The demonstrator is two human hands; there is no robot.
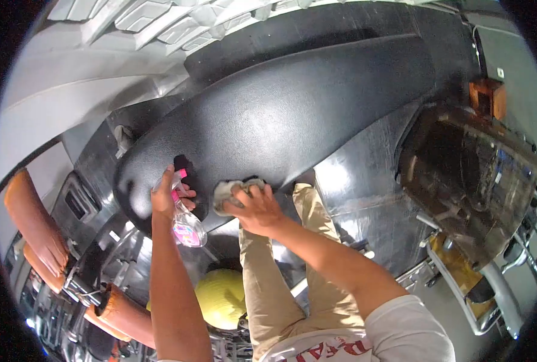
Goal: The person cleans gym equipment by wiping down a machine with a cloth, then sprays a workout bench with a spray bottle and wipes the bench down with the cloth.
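Observation:
My left hand [164, 194] is wrapped round the neck of a clear spray bottle [189, 229] with a pink trigger head and a pink label. The bottle is held over the left end of a long black padded cushion [280, 114] with a grained, shiny surface. With my right hand [259, 209] I press a crumpled greyish cloth [222, 194] onto the near edge of the cushion. My fingers are bent over the cloth and cover part of it.
A yellow ball [222, 297] is beside my legs. Brown padded rollers [36, 220] on metal frames stand at left, and a dark worn seat-like panel [467, 175] at right. A wooden box [488, 98] lies behind it. White moulded panels [160, 24] line the back.

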